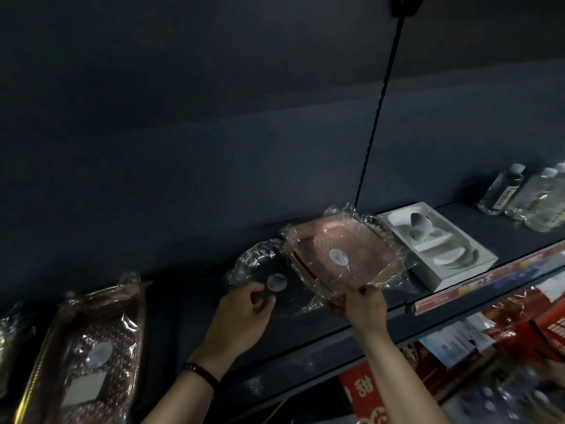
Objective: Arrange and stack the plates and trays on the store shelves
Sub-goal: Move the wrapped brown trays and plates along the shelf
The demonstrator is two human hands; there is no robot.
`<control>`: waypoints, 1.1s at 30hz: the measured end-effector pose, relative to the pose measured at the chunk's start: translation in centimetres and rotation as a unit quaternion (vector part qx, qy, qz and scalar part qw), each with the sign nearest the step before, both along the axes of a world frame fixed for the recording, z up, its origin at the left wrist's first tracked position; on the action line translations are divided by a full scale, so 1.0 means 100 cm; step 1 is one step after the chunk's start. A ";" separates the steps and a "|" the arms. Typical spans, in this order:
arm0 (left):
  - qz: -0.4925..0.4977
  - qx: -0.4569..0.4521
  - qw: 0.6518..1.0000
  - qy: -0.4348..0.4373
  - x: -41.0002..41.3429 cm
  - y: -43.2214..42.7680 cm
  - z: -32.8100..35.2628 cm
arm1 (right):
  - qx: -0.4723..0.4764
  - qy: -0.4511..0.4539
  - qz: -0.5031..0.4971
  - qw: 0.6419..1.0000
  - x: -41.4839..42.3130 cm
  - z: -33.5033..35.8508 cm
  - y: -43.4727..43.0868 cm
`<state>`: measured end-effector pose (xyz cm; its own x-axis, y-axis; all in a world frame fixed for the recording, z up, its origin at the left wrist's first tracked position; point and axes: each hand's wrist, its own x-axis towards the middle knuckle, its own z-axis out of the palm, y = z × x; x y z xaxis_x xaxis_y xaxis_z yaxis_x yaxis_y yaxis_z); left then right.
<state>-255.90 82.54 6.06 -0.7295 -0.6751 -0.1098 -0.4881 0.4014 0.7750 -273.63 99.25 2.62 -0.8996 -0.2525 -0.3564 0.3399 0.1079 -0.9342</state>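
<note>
Two hands grip trays nr shelf edge.

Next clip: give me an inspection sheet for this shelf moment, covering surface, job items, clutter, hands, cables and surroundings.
Surface: dark shelf, dimly lit.
Job's things: pink wrapped tray tilted, overlapping dark wrapped plate; long patterned tray lying flat at left.
Clutter: white moulded box; clear bottles far right.
Grippers: left hand on dark plate; right hand pinching pink tray's near edge.
Cables: black cord hanging from above.
Surroundings: red packaging on the shelf below; dark back wall.
</note>
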 end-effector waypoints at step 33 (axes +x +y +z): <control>0.281 0.033 0.958 0.047 0.361 -0.141 -0.074 | 0.164 0.219 0.438 0.857 0.300 -0.018 -0.175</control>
